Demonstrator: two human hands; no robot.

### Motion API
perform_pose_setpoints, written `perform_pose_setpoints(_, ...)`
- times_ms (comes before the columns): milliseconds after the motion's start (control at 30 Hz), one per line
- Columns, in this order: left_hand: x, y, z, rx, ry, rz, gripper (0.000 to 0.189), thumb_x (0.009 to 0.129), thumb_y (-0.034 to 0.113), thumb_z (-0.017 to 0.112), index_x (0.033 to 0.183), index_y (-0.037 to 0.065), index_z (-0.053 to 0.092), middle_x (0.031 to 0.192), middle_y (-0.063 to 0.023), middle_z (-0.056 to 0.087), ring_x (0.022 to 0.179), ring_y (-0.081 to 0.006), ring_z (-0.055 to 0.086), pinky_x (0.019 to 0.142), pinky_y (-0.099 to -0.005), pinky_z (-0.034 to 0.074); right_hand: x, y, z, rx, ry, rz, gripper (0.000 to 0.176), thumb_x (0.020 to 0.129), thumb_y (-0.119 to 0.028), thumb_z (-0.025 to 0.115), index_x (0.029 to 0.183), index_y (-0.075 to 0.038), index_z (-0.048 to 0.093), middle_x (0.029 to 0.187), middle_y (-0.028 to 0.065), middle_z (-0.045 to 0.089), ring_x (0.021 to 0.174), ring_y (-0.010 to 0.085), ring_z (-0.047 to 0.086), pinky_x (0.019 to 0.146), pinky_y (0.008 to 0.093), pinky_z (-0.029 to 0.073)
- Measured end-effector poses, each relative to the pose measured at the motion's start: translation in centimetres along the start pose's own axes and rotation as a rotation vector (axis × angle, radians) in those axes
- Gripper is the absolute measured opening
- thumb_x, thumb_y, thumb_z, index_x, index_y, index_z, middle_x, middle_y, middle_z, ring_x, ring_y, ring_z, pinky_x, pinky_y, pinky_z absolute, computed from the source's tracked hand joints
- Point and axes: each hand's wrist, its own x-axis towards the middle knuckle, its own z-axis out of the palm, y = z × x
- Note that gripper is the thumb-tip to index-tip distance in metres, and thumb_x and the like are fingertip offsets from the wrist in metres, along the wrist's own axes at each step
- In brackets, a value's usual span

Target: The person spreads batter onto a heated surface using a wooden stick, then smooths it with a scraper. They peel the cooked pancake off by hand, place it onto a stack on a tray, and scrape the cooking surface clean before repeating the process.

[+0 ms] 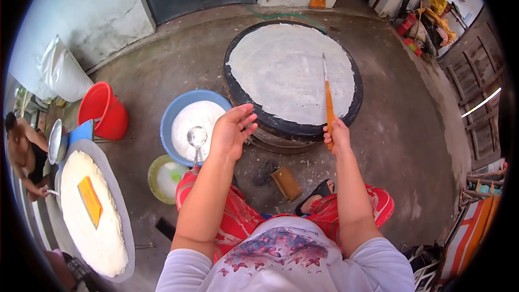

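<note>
My right hand [338,136] is closed around the wooden handle of a long narrow spatula [328,94]. The spatula's thin tip reaches over a wide sheet of white batter [281,67], spread across a round black griddle [354,105]. My left hand [233,130] is held in the air with its fingers apart and nothing in them, near the griddle's front left edge. Beside that hand stands a blue basin [172,109] of white batter, with a metal ladle [197,136] resting in it. A smaller green-yellow bowl [157,186] of whitish liquid sits just in front.
At left, a round table [121,211] bears a pale flat stack [81,238] with an orange scraper [90,201] on top. A person [24,151] is beyond it. A red bucket [105,111] and white sack [65,73] stand behind. A wooden block [286,183] lies below the griddle.
</note>
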Motion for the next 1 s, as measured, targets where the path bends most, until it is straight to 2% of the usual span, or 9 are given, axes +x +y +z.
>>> perform_pose_setpoints(333, 0.1, 0.0, -0.1, 0.000, 0.004, 0.006, 0.028, 0.080, 0.015, 0.052, 0.102, -0.002, 0.053, 0.100, -0.0099, 0.055, 0.092, -0.0208, 0.053, 0.080, -0.0331, 0.043, 3.4, 0.9, 4.7, -0.508, -0.085, -0.127, 0.033, 0.090, -0.019, 0.039, 0.121, -0.012, 0.047, 0.070, 0.0089, 0.055, 0.049, 0.0156, 0.049, 0.042, 0.0275, 0.040)
perform_pose_setpoints(400, 0.2, 0.0, -0.1, -0.003, 0.000, 0.000, 0.027, 0.080, 0.015, 0.052, 0.101, -0.002, 0.053, 0.100, -0.0098, 0.055, 0.092, -0.0207, 0.053, 0.080, -0.0332, 0.043, 5.5, 1.6, 5.8, -1.325, 0.051, -0.755, 0.031, 0.085, -0.018, 0.044, 0.114, -0.010, 0.052, 0.082, 0.0177, 0.061, 0.069, 0.0289, 0.060, 0.058, 0.0383, 0.048)
perform_pose_setpoints(500, 0.2, -0.1, -0.1, 0.001, 0.006, 0.003, 0.027, 0.080, 0.014, 0.053, 0.101, -0.002, 0.054, 0.100, -0.0099, 0.055, 0.092, -0.0206, 0.053, 0.080, -0.0333, 0.043, 4.1, 1.0, 9.2, -1.479, 0.069, -0.537, 0.031, 0.082, -0.016, 0.045, 0.111, -0.009, 0.054, 0.090, 0.0231, 0.059, 0.086, 0.0363, 0.057, 0.072, 0.0432, 0.046)
perform_pose_setpoints(633, 0.2, 0.1, -0.1, -0.006, 0.010, 0.003, 0.027, 0.079, 0.014, 0.053, 0.101, -0.002, 0.054, 0.100, -0.0099, 0.056, 0.092, -0.0207, 0.053, 0.079, -0.0333, 0.043, 3.0, 1.8, 9.8, -1.444, 0.012, -0.522, 0.032, 0.082, -0.017, 0.046, 0.112, -0.010, 0.053, 0.090, 0.0222, 0.060, 0.085, 0.0362, 0.058, 0.073, 0.0430, 0.046)
perform_pose_setpoints(733, 0.2, 0.1, -0.2, -0.018, 0.001, 0.004, 0.027, 0.079, 0.014, 0.053, 0.101, -0.002, 0.054, 0.100, -0.0100, 0.055, 0.092, -0.0209, 0.053, 0.079, -0.0334, 0.043, 1.9, 3.2, 7.6, -1.361, -0.066, -0.758, 0.033, 0.085, -0.018, 0.047, 0.116, -0.011, 0.051, 0.079, 0.0165, 0.061, 0.066, 0.0301, 0.059, 0.056, 0.0400, 0.047)
perform_pose_setpoints(800, 0.2, 0.0, -0.2, -0.013, -0.007, -0.004, 0.027, 0.080, 0.015, 0.053, 0.101, -0.002, 0.054, 0.100, -0.0103, 0.055, 0.092, -0.0212, 0.053, 0.079, -0.0334, 0.043, -0.3, 1.9, 5.7, -0.292, -0.239, 0.019, 0.035, 0.087, -0.018, 0.045, 0.122, -0.014, 0.047, 0.067, 0.0062, 0.052, 0.045, 0.0162, 0.045, 0.038, 0.0285, 0.037)
perform_pose_setpoints(833, 0.1, -0.1, -0.3, -0.015, -0.006, -0.003, 0.027, 0.080, 0.015, 0.053, 0.101, -0.002, 0.054, 0.100, -0.0103, 0.055, 0.092, -0.0212, 0.053, 0.079, -0.0334, 0.043, -1.5, 1.0, 4.6, -0.069, -0.259, 0.107, 0.037, 0.089, -0.016, 0.041, 0.126, -0.017, 0.042, 0.063, 0.0000, 0.041, 0.042, 0.0072, 0.030, 0.035, 0.0189, 0.025)
perform_pose_setpoints(933, -0.1, -0.2, -0.5, -0.011, 0.000, -0.005, 0.027, 0.080, 0.015, 0.053, 0.101, -0.002, 0.054, 0.100, -0.0102, 0.056, 0.092, -0.0210, 0.053, 0.078, -0.0331, 0.044, -2.2, 1.2, 2.8, 0.096, -0.179, 0.169, 0.038, 0.091, -0.015, 0.038, 0.129, -0.016, 0.039, 0.064, 0.0016, 0.044, 0.041, 0.0081, 0.033, 0.034, 0.0208, 0.028)
perform_pose_setpoints(1000, -0.4, -0.6, -0.5, -0.006, 0.001, -0.007, 0.027, 0.080, 0.014, 0.052, 0.101, -0.002, 0.054, 0.100, -0.0092, 0.056, 0.091, -0.0197, 0.054, 0.077, -0.0324, 0.044, -3.1, 2.1, 3.2, -0.149, 0.063, -0.108, 0.037, 0.092, -0.017, 0.035, 0.129, -0.016, 0.038, 0.064, 0.0019, 0.047, 0.042, 0.0071, 0.037, 0.035, 0.0202, 0.032)
